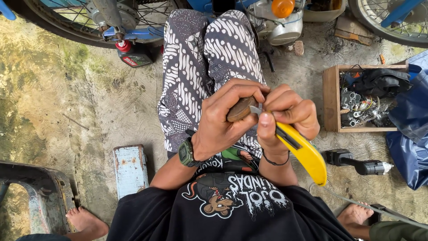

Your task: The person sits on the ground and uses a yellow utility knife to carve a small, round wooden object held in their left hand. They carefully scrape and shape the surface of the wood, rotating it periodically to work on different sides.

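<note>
- Mid-frame, the left hand [218,120] gripped a small brown disc [240,109].
- The right hand [287,114] clasped a yellow utility knife [303,151], blade touching the disc.
- A wooden parts box [331,98] sat right; an oil bottle [133,57] upper left.

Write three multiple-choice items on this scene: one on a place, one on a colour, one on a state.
1. Where is the wooden box of parts?
A. At the picture's right, on the ground
B. On the person's lap
C. Hanging from a wheel

2. What colour is the utility knife handle?
A. Red
B. Yellow
C. Green

3. What is the left hand doing?
A. Resting open on the ground
B. Gripping a small brown piece
C. Holding a bottle

Answers: 1 A, it sits on the ground beside the blue sheet. 2 B, the handle in the right hand is yellow. 3 B, its fingers wrap the piece.
</note>
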